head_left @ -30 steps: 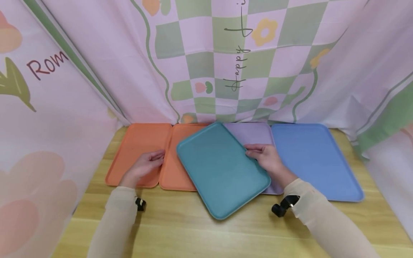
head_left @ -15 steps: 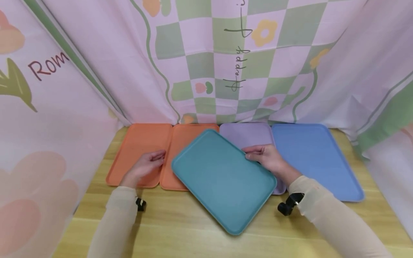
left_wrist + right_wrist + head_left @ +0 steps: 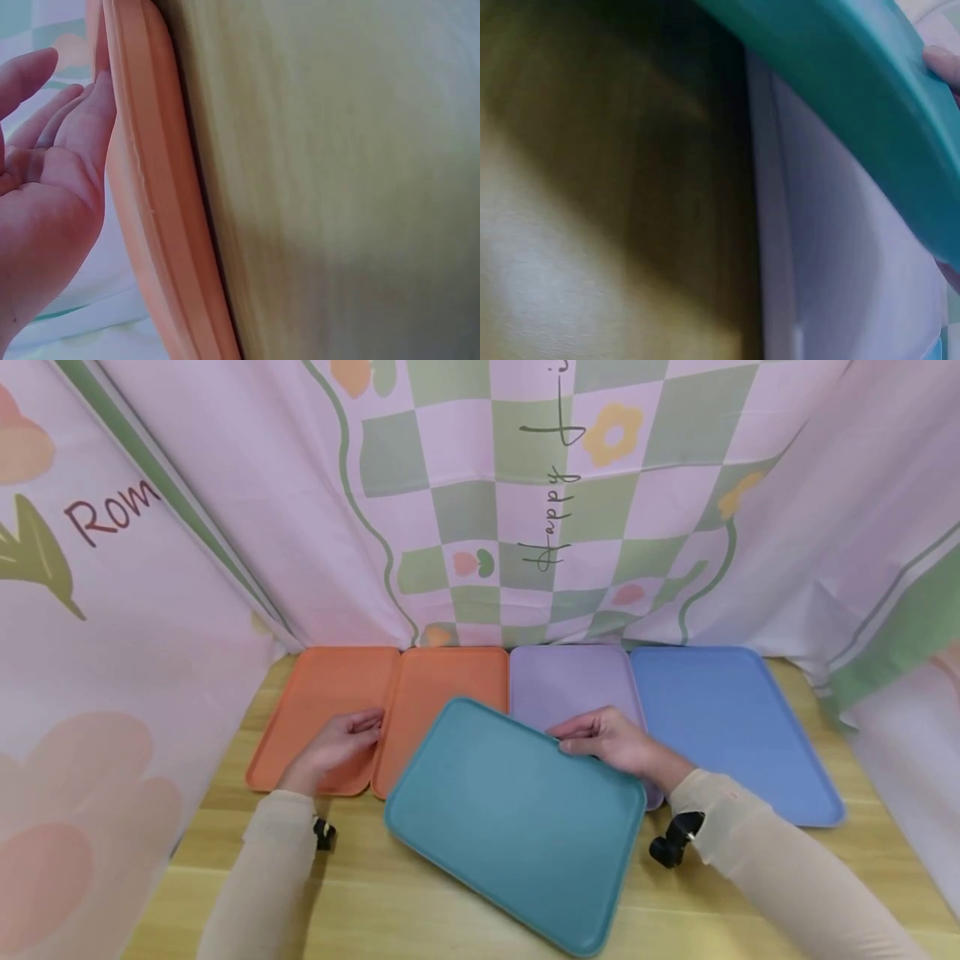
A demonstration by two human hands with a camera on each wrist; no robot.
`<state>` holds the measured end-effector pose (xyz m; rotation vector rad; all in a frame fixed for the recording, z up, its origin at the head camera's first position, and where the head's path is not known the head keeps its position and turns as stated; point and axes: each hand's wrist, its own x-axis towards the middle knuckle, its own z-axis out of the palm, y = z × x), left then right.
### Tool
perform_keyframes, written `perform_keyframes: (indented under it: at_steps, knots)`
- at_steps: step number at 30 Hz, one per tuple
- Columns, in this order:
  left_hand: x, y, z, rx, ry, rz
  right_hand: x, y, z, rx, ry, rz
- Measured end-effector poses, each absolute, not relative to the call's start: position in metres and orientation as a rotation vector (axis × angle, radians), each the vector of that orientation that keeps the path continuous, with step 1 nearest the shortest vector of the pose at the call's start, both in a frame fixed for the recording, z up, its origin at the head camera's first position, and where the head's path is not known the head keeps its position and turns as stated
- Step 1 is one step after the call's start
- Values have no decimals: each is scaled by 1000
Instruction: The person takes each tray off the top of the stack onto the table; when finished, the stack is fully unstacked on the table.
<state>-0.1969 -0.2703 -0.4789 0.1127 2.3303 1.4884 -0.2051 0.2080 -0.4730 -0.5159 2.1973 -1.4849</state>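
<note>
A teal tray (image 3: 517, 827) is pinched at its far right edge by my right hand (image 3: 611, 743), thumb on top and fingers under the rim. It lies at an angle, overlapping the front of the second orange tray (image 3: 453, 693) and the purple tray (image 3: 573, 681). In the right wrist view the teal tray (image 3: 855, 97) is raised over the wooden table, casting a shadow. My left hand (image 3: 341, 743) rests over the right side of the leftmost orange tray (image 3: 330, 685), fingers relaxed and holding nothing.
A blue tray (image 3: 735, 727) lies at the right end of the row, beside the purple one. The row stands along the back of the wooden table (image 3: 337, 893), against a printed curtain (image 3: 525, 510). More curtain hangs at both sides.
My right hand has drawn the teal tray toward the front of the table and turned it, uncovering more of the second orange and purple trays. The left hand has stayed still.
</note>
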Motion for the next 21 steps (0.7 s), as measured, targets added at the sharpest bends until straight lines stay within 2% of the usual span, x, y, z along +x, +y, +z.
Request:
perform_keyframes:
  at_steps: [21]
  knots:
    - [-198, -271, -479, 91, 2347, 1474, -187, 188, -481, -794, 2048, -1347]
